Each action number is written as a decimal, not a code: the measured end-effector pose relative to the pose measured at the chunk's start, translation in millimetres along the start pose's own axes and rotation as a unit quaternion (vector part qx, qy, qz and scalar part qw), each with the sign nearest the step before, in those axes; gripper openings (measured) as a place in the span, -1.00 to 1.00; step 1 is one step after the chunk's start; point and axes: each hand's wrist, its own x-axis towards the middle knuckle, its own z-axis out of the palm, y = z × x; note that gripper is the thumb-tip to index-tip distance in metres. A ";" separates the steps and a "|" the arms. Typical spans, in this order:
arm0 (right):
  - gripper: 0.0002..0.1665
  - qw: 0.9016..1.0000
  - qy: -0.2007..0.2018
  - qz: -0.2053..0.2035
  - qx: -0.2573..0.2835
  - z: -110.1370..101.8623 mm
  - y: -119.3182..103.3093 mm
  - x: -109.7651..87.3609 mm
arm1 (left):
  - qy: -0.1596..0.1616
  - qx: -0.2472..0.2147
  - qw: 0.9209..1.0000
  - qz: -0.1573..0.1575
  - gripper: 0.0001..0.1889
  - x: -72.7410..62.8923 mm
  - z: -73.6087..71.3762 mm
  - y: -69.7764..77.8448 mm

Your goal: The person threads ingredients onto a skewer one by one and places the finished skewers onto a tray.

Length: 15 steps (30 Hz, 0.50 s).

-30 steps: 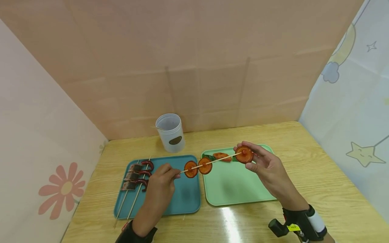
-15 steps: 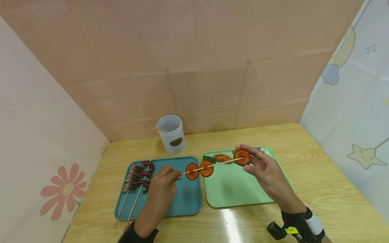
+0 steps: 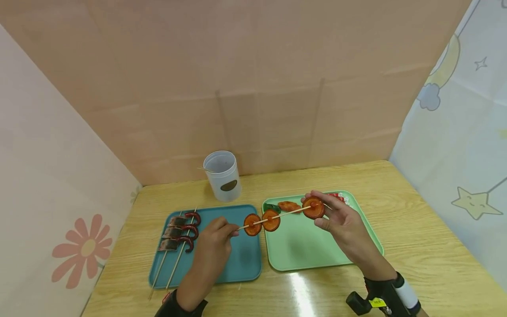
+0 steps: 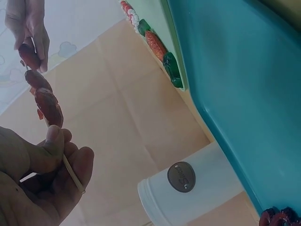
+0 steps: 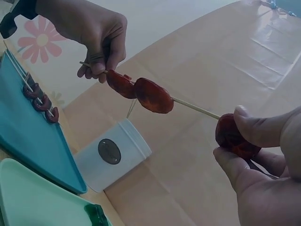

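Observation:
My left hand point(image 3: 214, 244) pinches a thin wooden skewer point(image 3: 291, 212) near its left end, above the blue tray point(image 3: 239, 259). Two round, glossy reddish-brown food slices are threaded on it, one point(image 3: 252, 225) close to my fingers and the other point(image 3: 271, 220) beside it. Over the green tray point(image 3: 309, 251), my right hand point(image 3: 348, 229) holds a third round slice point(image 3: 314, 207) between thumb and fingers. The skewer's far end meets this slice; in the right wrist view the stick point(image 5: 197, 109) runs into its side. How deep the tip sits is hidden.
Skewers with grey-brown pieces point(image 3: 170, 232) and dark red curled pieces point(image 3: 191, 230) lie on the blue tray. A white cup point(image 3: 225, 180) stands behind. An orange piece point(image 3: 289, 206), a green piece point(image 3: 271, 207) and red-white pieces point(image 3: 340, 197) line the green tray's back.
My right hand and its slice have moved slightly left and down. The skewer and my left hand have shifted a little right, and the gap between the third slice and the other two is smaller.

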 end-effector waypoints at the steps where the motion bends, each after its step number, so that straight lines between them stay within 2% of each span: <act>1: -0.31 1.000 0.003 0.001 -0.005 0.9 0.3 0.5 | 0.001 0.001 1.000 0.002 -0.77 0.3 0.5 0.2; 8: -0.30 1.000 0.007 0.005 0.008 10.5 3.8 3.0 | 0.008 -0.002 1.000 0.013 -0.77 4.3 2.8 3.5; 15: -0.31 0.999 0.024 0.034 0.004 18.2 10.9 4.1 | 0.003 0.010 1.000 0.008 -0.74 5.6 2.0 5.8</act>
